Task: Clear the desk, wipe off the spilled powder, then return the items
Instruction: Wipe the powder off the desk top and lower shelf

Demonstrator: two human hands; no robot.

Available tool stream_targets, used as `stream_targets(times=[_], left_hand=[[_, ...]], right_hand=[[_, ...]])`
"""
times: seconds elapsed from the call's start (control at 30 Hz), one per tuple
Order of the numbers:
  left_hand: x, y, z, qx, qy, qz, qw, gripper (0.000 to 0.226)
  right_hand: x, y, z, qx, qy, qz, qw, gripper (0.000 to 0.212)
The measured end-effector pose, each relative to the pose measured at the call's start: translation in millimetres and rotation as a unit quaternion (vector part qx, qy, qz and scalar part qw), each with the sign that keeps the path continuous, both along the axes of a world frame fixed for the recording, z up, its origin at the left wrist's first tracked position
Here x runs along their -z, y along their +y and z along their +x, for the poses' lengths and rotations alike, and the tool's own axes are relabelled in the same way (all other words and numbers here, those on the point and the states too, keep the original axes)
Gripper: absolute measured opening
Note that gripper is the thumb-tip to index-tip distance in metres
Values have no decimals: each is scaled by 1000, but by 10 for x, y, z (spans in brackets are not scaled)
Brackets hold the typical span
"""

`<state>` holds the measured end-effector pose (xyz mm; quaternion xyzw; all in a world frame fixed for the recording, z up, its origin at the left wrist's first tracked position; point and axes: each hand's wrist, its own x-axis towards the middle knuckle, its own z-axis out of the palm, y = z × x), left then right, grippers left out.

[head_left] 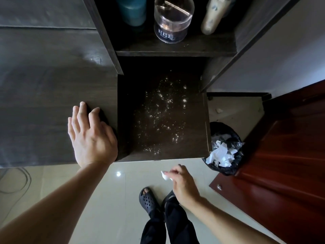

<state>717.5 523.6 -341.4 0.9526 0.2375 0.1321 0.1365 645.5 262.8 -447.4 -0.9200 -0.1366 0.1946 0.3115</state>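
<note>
White powder (161, 113) is scattered over the dark wooden desk (193, 138) in the middle of the view. My left hand (89, 134) lies flat with straight fingers on the desk's left part, beside the spill. Below the desk's front edge, my right hand (182, 184) pinches a small white tissue (165, 175) above the floor. On the shelf behind the spill stand a clear jar (171, 20), a teal container (132, 11) and a beige bottle (213, 14).
A bin with a black liner (225, 148) holding crumpled white tissues stands on the floor at the desk's right edge. A reddish wooden door (281, 164) is at the right. My feet in dark sandals (147, 199) are on the pale tiles. Cables lie at the far left.
</note>
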Motion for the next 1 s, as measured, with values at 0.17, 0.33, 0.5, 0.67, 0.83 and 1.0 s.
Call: stream_targets(times=[0.17, 0.33, 0.5, 0.67, 0.83, 1.0], left_hand=[[1, -4, 15, 1, 5, -3, 1000, 42], [-4, 8, 1, 1, 11, -5, 1000, 42], [-10, 4, 3, 2, 18, -10, 1000, 40], [-24, -1, 8, -3, 18, -11, 1000, 40], [-33, -12, 14, -4, 16, -12, 1000, 41], [-27, -9, 7, -7, 9, -10, 1000, 43]], right_hand=[[-216, -221, 1136, 161, -73, 9, 984, 49], [-56, -276, 2243, 301, -59, -72, 949, 33], [59, -75, 1381, 71, -134, -44, 988, 39], [-144, -169, 932, -105, -11, -1, 994, 40], [-413, 231, 2588, 7, -136, -69, 988, 32], [-279, 529, 3685, 9, -119, -225, 967, 38]])
